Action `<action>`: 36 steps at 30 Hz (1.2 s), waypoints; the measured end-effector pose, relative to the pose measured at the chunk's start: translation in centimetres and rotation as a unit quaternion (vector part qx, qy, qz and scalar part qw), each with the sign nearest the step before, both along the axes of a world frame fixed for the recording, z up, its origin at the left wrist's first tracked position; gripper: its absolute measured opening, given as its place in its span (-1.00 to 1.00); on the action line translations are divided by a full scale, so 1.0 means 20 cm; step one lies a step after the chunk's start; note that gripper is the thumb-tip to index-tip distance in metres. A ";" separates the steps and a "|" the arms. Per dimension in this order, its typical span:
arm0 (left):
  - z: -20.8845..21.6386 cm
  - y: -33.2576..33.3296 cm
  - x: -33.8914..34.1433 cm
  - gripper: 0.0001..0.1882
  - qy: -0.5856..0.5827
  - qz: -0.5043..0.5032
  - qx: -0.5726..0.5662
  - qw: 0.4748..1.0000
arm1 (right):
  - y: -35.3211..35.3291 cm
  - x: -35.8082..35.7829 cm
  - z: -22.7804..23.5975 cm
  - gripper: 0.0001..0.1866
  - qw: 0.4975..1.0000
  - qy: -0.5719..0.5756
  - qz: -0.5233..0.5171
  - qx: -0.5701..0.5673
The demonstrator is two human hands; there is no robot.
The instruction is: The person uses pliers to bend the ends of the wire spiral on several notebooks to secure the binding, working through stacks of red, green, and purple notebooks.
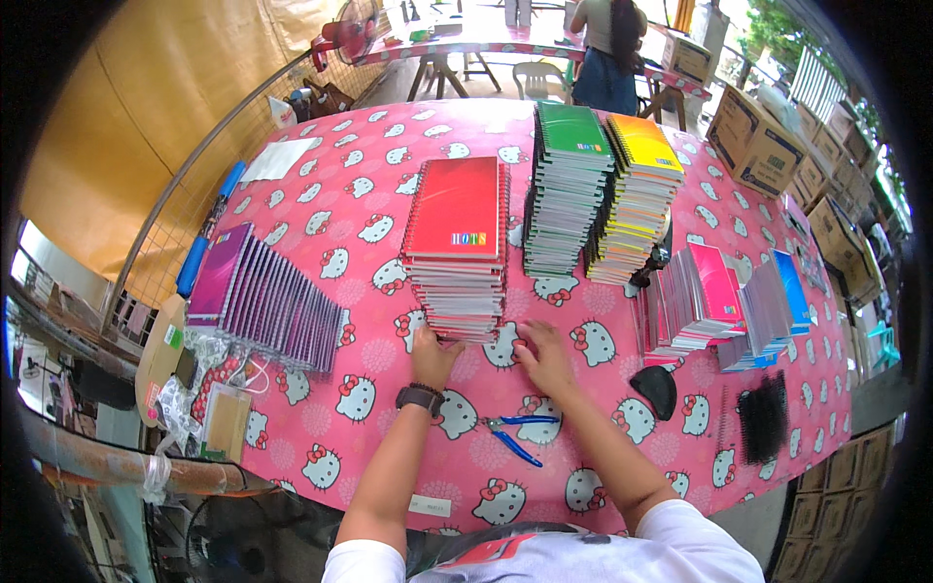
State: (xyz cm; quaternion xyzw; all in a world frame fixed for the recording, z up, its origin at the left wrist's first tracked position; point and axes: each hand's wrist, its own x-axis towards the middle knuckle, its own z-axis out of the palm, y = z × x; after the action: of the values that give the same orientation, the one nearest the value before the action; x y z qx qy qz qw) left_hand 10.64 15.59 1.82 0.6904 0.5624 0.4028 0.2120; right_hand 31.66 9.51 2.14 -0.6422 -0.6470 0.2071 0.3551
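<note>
A tall stack of red spiral-bound notebooks [454, 209] stands in the middle of the pink, cat-patterned tablecloth [379, 428]. My left hand [433, 358], with a dark watch on its wrist, is at the stack's near left base, thumb apart from the fingers and fingertips partly hidden against the notebooks. To the right of the base, my right hand [546, 358] hovers over or rests on the cloth with fingers apart, holding nothing. Between my forearms lie blue-handled cutting pliers [517, 431]. A black rounded pad-like object [654, 391] sits right of my right hand.
Purple notebooks [262, 296] lean in a row at left. Green [569, 185] and yellow [637, 194] stacks rise beyond, right of centre; pink [705, 291] and blue notebooks [777, 306] stand at right. Black spiral coils [763, 418] lie near them. Cardboard boxes [753, 141] line the right; a person [609, 49] stands behind.
</note>
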 end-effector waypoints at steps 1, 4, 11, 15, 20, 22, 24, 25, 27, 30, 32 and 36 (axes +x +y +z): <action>-0.02 0.04 0.01 -0.53 0.015 0.004 0.021 1.000 | -0.02 0.05 -0.03 -0.55 0.998 -0.053 -0.020 0.034; -0.04 0.16 0.07 -0.51 0.016 0.001 0.031 0.999 | -0.07 0.10 -0.06 -0.58 0.985 -0.151 -0.039 0.079; -0.15 0.47 0.08 -0.46 0.021 -0.033 0.033 0.999 | -0.06 0.06 -0.02 -0.53 0.966 -0.248 -0.033 0.066; -0.14 0.58 0.12 -0.46 0.059 -0.041 0.026 0.997 | -0.05 0.06 -0.02 -0.46 0.958 -0.284 -0.022 0.042; -0.06 0.63 0.22 -0.45 0.064 -0.040 0.001 0.997 | -0.06 0.07 -0.01 -0.44 0.952 -0.304 -0.020 0.025; -0.06 0.64 0.26 -0.43 0.113 0.001 0.014 0.993 | -0.06 0.07 0.00 -0.44 0.955 -0.295 -0.017 0.022; -0.06 0.66 0.29 -0.41 0.141 0.026 0.026 0.989 | -0.06 0.06 -0.01 -0.45 0.957 -0.287 -0.017 0.027; -0.07 0.66 0.29 -0.40 0.147 0.032 0.032 0.988 | -0.06 0.06 -0.01 -0.46 0.958 -0.283 -0.017 0.035; -0.08 0.68 0.29 -0.39 0.145 0.034 0.031 0.988 | -0.06 0.05 -0.01 -0.46 0.958 -0.281 -0.016 0.045; -0.07 0.69 0.29 -0.39 0.138 0.019 0.017 0.990 | -0.04 0.05 -0.01 -0.45 0.958 -0.284 -0.016 0.036; -0.06 0.69 0.29 -0.41 0.133 0.018 0.026 0.991 | -0.03 0.05 0.00 -0.45 0.959 -0.281 -0.011 0.028; -0.01 0.65 0.31 -0.44 0.112 0.004 0.013 0.994 | -0.02 0.04 -0.01 -0.45 0.965 -0.260 -0.023 0.030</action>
State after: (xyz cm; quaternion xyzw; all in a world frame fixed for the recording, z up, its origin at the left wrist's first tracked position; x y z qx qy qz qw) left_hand 16.93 28.65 1.54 0.7316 0.5801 0.3309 0.1369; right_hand 32.52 9.03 1.90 -0.6778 -0.7081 0.0049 0.1981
